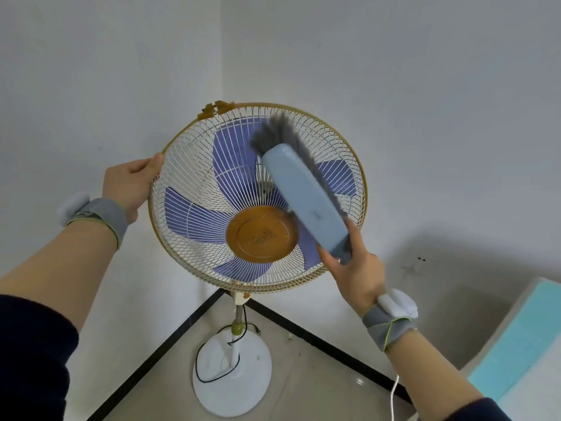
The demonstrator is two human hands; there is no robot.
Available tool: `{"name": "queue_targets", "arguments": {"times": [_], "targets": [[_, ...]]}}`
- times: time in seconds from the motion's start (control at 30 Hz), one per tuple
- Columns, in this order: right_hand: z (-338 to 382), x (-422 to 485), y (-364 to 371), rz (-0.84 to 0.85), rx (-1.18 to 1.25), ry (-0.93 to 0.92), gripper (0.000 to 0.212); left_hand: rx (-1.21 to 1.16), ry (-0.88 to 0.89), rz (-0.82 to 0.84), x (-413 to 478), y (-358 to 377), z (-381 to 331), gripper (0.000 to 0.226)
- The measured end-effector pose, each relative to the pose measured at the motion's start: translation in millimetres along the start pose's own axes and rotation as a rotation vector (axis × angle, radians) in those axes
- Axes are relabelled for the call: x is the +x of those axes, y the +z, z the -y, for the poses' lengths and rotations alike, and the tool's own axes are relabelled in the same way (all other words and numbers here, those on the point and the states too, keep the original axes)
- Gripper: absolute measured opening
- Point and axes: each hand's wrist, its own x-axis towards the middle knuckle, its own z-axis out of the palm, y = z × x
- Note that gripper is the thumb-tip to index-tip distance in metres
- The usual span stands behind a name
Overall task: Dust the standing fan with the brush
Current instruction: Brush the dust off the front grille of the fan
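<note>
The standing fan [194, 177] stands in a room corner, its white wire grille with a gold rim tilted up toward me, purple blades behind it and an orange hub cap in the middle. My left hand [130, 183] grips the grille's left rim. My right hand [355, 268] holds the lower end of a light blue brush [303, 196]. The brush lies diagonally across the grille's right half, its grey bristles pressed on the upper wires.
The fan's pole runs down to a round white base [233, 378] on the tiled floor, with a black cord looped over it. A black skirting strip lines both walls. A white and turquoise padded object [522, 338] sits at the right. A white cable hangs near my right forearm.
</note>
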Motion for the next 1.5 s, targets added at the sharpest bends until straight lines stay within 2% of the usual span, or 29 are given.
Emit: {"name": "queue_targets", "arguments": {"times": [0.1, 0.2, 0.33, 0.4, 0.47, 0.6, 0.8, 0.87, 0.93, 1.03, 1.23, 1.4, 1.5], "targets": [[2.0, -5.4, -2.6, 0.128, -0.149, -0.176, 0.072, 0.008, -0.001, -0.002, -2.0, 1.0, 0.0, 0.049], [23.4, 16.0, -20.9, 0.058, -0.119, -0.269, 0.076, 0.016, 0.002, 0.0, -3.1, 3.0, -3.2, 0.048], [59.7, 69.3, -54.4, -0.12, -0.099, -0.181, 0.083, 0.026, 0.008, 0.015, -5.7, 6.9, -3.2, 0.046], [70.5, 88.3, -65.1, -0.108, -0.194, -0.119, 0.084, 0.025, 0.009, 0.014, -7.3, 6.6, -3.1, 0.046], [73.9, 95.7, -69.7, -0.028, -0.288, -0.108, 0.082, 0.026, 0.014, 0.012, -8.1, 6.0, -3.3, 0.046], [64.7, 81.6, -56.6, 0.106, -0.37, -0.282, 0.078, 0.031, 0.024, 0.001, -7.8, 5.5, -2.7, 0.046], [42.2, 52.1, -38.0, 0.018, -0.324, -0.455, 0.08, 0.051, 0.013, 0.003, -4.1, 3.5, -1.3, 0.048], [33.2, 41.1, -31.5, 0.074, -0.341, -0.511, 0.083, 0.045, 0.015, 0.009, -2.9, 4.7, -1.7, 0.048], [27.3, 31.2, -28.2, 0.119, -0.361, -0.535, 0.086, 0.038, 0.011, 0.014, -2.4, 5.4, -2.5, 0.048], [30.7, 39.3, -41.2, 0.074, -0.366, -0.519, 0.085, 0.024, 0.009, 0.014, -1.6, 5.9, -3.9, 0.048], [77.8, 93.2, -84.9, -0.031, -0.432, -0.545, 0.07, 0.008, 0.01, 0.008, -4.5, 14.7, -5.9, 0.048], [104.7, 125.5, -86.4, 0.181, -0.571, -0.556, 0.07, -0.003, 0.025, 0.006, -2.3, 17.6, -5.3, 0.047], [96.2, 120.9, -81.8, 0.31, -0.527, -0.608, 0.069, -0.02, 0.023, 0.01, 0.2, 15.7, -2.2, 0.047]]}}
